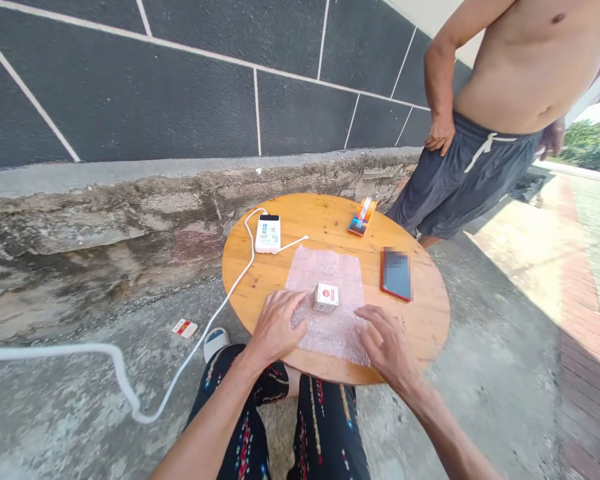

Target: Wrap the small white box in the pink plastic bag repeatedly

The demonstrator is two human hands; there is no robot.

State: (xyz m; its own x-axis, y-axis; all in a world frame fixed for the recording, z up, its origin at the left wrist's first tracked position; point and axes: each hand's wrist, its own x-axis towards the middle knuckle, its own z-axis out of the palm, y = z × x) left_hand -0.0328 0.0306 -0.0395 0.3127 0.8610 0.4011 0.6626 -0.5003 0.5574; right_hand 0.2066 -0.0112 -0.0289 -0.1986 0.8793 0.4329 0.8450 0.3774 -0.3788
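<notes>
Patterned trousers (327,430) | round wooden table (320,220): box (326,298) on bubble wrap (337,265) | dark wall (170,93) | left hand (277,327), right hand (389,341): fingers released

Glossy, smooth wooden table (325,217)

Bright daylight floods the scene, nearly washing out the paving (587,220) at far right, where a hard shadow edge crosses it. The tabletop (325,223) sits in soft, even shade. Wide-angle distortion stretches the borders; the phone screen (397,272) is pixelated (deliberately blocky, not blurred).
</notes>
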